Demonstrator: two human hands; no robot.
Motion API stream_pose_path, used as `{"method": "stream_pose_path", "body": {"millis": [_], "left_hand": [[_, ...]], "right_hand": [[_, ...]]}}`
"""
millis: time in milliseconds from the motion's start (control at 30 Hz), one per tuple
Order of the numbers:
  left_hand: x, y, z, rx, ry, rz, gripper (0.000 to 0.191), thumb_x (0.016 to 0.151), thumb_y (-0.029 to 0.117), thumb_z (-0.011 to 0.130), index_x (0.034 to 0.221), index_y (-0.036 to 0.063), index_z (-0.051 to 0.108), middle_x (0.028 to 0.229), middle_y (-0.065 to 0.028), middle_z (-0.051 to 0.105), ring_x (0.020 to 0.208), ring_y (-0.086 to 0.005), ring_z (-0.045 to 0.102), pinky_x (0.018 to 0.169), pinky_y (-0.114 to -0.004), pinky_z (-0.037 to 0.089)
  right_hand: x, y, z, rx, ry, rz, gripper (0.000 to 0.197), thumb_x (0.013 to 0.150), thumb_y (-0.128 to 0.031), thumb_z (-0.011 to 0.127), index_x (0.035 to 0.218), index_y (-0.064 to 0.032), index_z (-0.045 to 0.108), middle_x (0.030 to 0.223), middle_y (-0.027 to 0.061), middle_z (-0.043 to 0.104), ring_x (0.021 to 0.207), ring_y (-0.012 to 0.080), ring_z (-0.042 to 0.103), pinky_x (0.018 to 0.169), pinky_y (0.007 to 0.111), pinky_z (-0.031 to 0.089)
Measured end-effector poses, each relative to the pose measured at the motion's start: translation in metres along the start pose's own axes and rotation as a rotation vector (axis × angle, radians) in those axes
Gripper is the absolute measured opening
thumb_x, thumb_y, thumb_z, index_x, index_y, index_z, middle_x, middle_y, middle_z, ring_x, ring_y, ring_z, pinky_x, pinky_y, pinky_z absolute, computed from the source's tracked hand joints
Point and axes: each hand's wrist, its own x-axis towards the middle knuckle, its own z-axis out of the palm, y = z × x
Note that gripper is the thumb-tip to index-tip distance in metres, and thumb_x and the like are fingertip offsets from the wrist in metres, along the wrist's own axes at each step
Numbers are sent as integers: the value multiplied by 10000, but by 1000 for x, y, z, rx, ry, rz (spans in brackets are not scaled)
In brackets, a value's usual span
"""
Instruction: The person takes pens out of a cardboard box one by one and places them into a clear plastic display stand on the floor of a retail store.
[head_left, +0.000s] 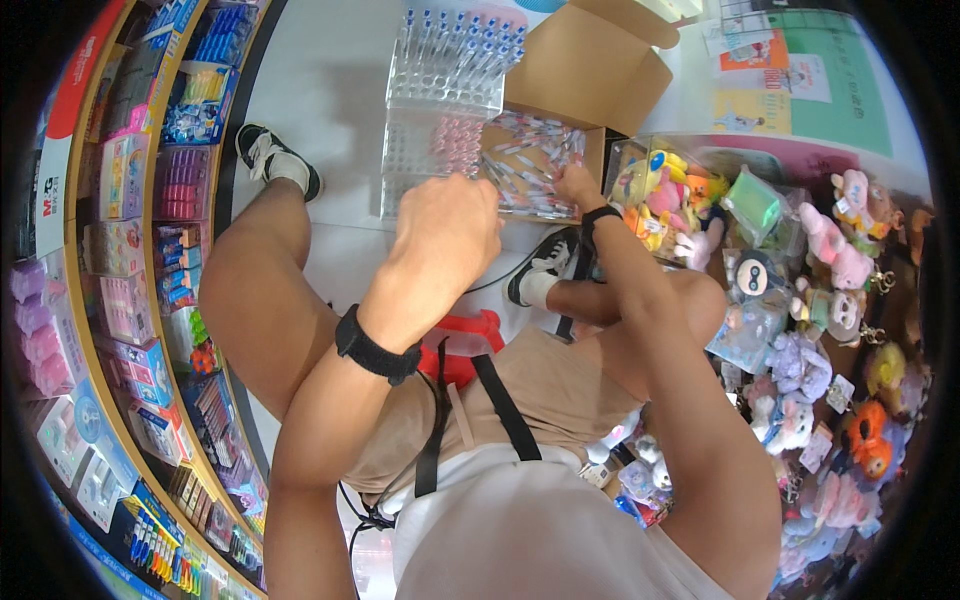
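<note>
My left hand (448, 229), its back to the camera and its fingers curled out of sight, is over the near edge of a clear plastic pen stand (420, 112). Whether it holds anything is hidden. Upright blue-capped pens (465, 45) fill the stand's far tier, and pink-tipped pens (456, 142) stand in a lower tier beside empty round holes. My right hand (576, 182) reaches into an open cardboard box (594, 150) of loose pens (529, 161); its fingertips are among the pens, and a grip cannot be made out.
Shelves of packaged stationery (142, 225) curve along the left. Plush toys (832, 247) and a clear bin (630, 169) of toys are at the right. The box's raised cardboard flap (585, 67) stands behind it. A black cable (499, 277) crosses the floor between my feet.
</note>
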Motion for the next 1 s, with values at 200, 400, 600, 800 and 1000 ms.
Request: {"method": "stream_pose_path", "body": {"millis": [200,400,600,800,1000], "left_hand": [[4,3,5,-11,-21,28,213,770,196,695,791,-8,641,685,-218,634,670,-390,641,606,-464,516],[8,9,7,-26,-64,10,231,775,186,693,904,5,634,675,-201,636,666,-384,643,613,-461,521],[10,11,7,-31,-93,5,266,777,159,685,991,13,623,680,-204,637,668,-376,645,619,-456,521],[10,11,11,-19,-125,8,313,786,164,677,1055,17,612,697,-196,645,684,-370,650,634,-449,522],[10,11,12,9,-199,-8,343,799,175,661,1104,29,600,710,-183,651,717,-356,655,660,-448,520]], "right_hand": [[23,20,56,-117,-12,11,190,761,-181,572,845,-99,721,971,200,672,950,325,642,900,417,453],[38,21,63,-155,-249,-78,305,812,-159,512,1039,-32,671,1173,210,606,1076,332,601,906,423,489],[23,22,64,-195,-361,-57,396,793,-179,570,1175,-75,585,1208,205,588,1113,318,582,911,430,489],[18,35,72,-163,-309,-16,507,770,-168,605,1265,-111,514,1187,199,600,1116,316,580,909,431,490],[16,42,87,-156,-256,-76,595,740,-142,630,1311,-131,464,1146,195,616,1077,329,594,894,432,497]]}}
